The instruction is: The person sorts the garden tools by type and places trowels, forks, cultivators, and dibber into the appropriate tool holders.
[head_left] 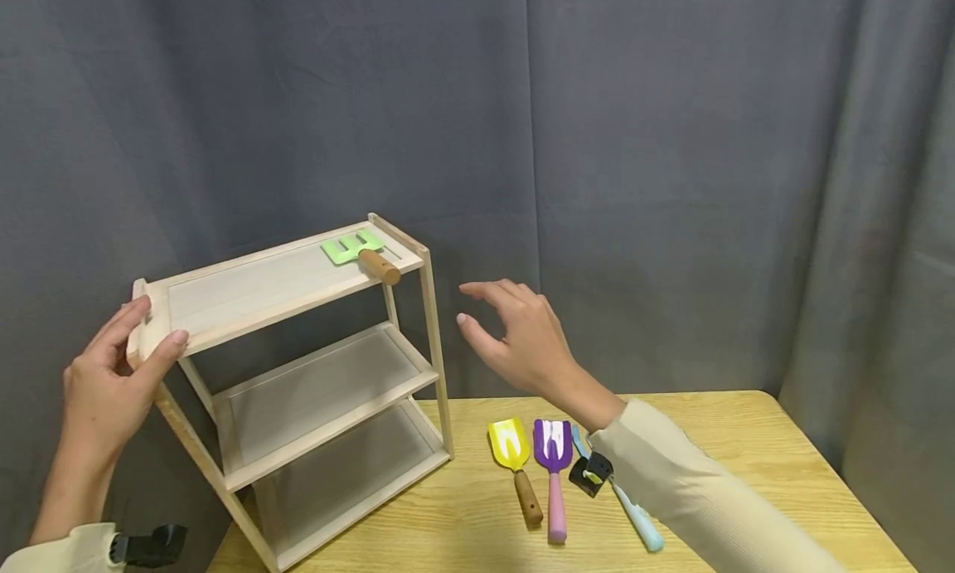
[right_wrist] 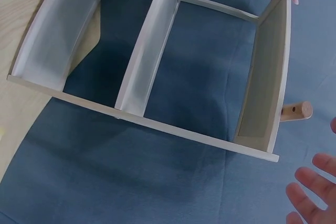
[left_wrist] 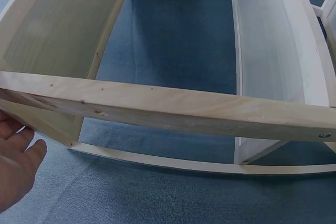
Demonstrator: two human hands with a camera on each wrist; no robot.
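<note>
A small three-tier wooden shelf (head_left: 317, 403) stands at the left of the table. My left hand (head_left: 115, 374) grips the left end of its top board, the thumb over the front edge and the fingers at the end rail. On that board's right end lies a green slotted spatula (head_left: 346, 249) with a wooden handle; the handle juts past the front edge. My right hand (head_left: 525, 332) is in the air to the right of the shelf, fingers spread and apart from everything. In the right wrist view, its fingertips (right_wrist: 302, 200) show near the spatula's handle (right_wrist: 296, 110).
On the wooden table (head_left: 716, 440) lie a yellow spatula (head_left: 510, 444) with a brown handle, a purple one (head_left: 553, 444) with a pink handle, and a light-blue-handled utensil (head_left: 637, 519), partly hidden by the right wrist camera (head_left: 592, 473). A grey curtain (head_left: 671, 183) hangs behind.
</note>
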